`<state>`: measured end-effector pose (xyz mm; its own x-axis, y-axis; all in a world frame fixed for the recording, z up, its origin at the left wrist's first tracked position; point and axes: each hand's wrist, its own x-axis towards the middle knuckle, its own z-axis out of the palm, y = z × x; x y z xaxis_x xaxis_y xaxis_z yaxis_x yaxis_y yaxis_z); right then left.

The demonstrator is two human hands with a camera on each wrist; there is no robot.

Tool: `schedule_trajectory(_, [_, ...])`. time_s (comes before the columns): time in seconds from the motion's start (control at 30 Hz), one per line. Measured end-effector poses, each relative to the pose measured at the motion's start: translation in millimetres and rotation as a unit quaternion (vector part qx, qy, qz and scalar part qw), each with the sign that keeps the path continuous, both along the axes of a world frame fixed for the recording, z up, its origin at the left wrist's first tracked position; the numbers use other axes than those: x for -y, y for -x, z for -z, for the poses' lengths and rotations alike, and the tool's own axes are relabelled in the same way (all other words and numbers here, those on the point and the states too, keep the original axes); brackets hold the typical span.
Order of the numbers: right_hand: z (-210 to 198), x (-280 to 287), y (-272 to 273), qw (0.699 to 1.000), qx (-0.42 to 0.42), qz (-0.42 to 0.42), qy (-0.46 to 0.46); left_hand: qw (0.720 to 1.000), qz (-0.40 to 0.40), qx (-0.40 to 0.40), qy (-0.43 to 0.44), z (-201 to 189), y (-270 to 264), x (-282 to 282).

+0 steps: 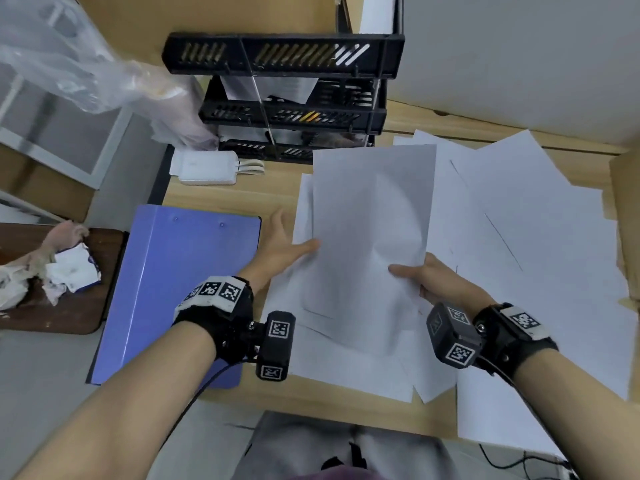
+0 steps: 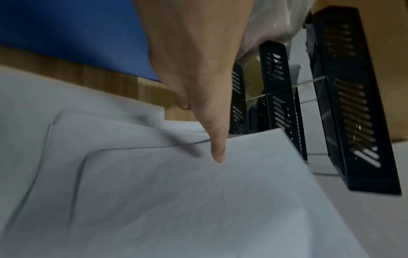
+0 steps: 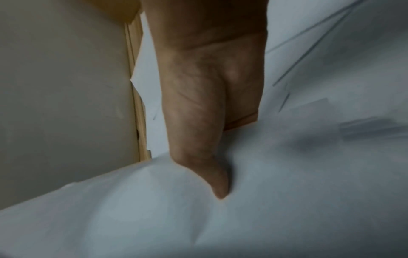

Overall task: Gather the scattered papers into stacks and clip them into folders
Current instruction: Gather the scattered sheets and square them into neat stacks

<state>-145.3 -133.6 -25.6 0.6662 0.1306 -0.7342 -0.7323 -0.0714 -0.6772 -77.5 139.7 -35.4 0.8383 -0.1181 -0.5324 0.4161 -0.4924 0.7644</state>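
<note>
A: From the head view, what was on the wooden desk point(image 1: 221, 199)?
B: Loose papers point(image 1: 512, 237) spread over its right half, a blue folder point(image 1: 173, 289) shut at the left edge, black stacked trays point(image 1: 287, 57) at the back, grey floor beyond. The right hand point(image 1: 433, 275) pinched a raised sheaf of sheets point(image 1: 370, 220), thumb on top; the left hand point(image 1: 280, 244) touched its left edge, fingers straight.

A: And the left wrist view?
B: One straight finger on the sheaf point(image 2: 198, 200), trays point(image 2: 344, 104) behind.

A: Right wrist?
B: The thumb pressed into the sheaf point(image 3: 220, 218), a pale wall point(image 3: 61, 87) alongside.
</note>
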Motion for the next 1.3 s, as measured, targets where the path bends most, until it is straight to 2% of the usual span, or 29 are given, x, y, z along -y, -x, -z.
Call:
schedule_trajectory(0.07, [-10.9,13.4,4.5,0.998,0.019,0.022,-0.048,0.995,-0.051,-0.042,0.075,-8.2,-2.2,11.1])
schedule_trajectory(0.17, [-26.8,35.2,8.5,0.995,0.053,0.067,-0.054,0.978,-0.007,-0.069,0.197,-21.6,-4.8,38.0])
schedule_trajectory(0.3, [-48.6,63.1,14.6,0.985,0.083,0.136,-0.063,0.964,-0.013,-0.059,0.258,-28.4,-11.3,87.1])
schedule_trajectory(0.37, [-48.2,82.2,20.1,0.979,0.067,0.187,-0.042,0.961,0.002,-0.068,0.268,-27.2,-12.3,108.0])
schedule_trajectory(0.43, [-43.1,104.9,31.0,0.983,0.03,0.18,0.021,0.957,0.044,-0.095,0.269,-25.4,-10.4,126.9])
schedule_trajectory(0.53, [-33.2,126.5,47.2,0.982,-0.023,0.143,0.119,0.958,0.125,-0.134,0.221,-18.8,-6.8,145.0])
schedule_trajectory(0.6, [-24.5,133.9,59.0,0.975,-0.03,0.161,0.153,0.975,0.121,-0.112,0.148,-9.0,-7.8,149.4])
schedule_trajectory(0.7, [-8.0,141.6,75.6,0.96,-0.05,0.193,0.195,0.997,-0.014,-0.074,0.021,12.6,-13.5,139.1])
schedule_trajectory(0.8, [9.2,147.2,83.6,0.951,-0.084,0.215,0.206,0.989,-0.108,-0.089,-0.049,29.3,-12.6,116.7])
schedule_trajectory(0.93, [25.2,144.4,82.3,0.95,-0.096,0.227,0.19,0.98,-0.158,-0.09,-0.082,33.4,-13.5,102.5])
schedule_trajectory(1.1, [36.5,141.7,71.3,0.955,-0.103,0.216,0.174,0.98,-0.162,-0.083,-0.085,36.2,-18.0,101.7])
schedule_trajectory(1.3, [46.1,142.2,65.9,0.957,-0.125,0.21,0.157,0.977,-0.146,-0.127,-0.088,41.9,-30.4,97.3])
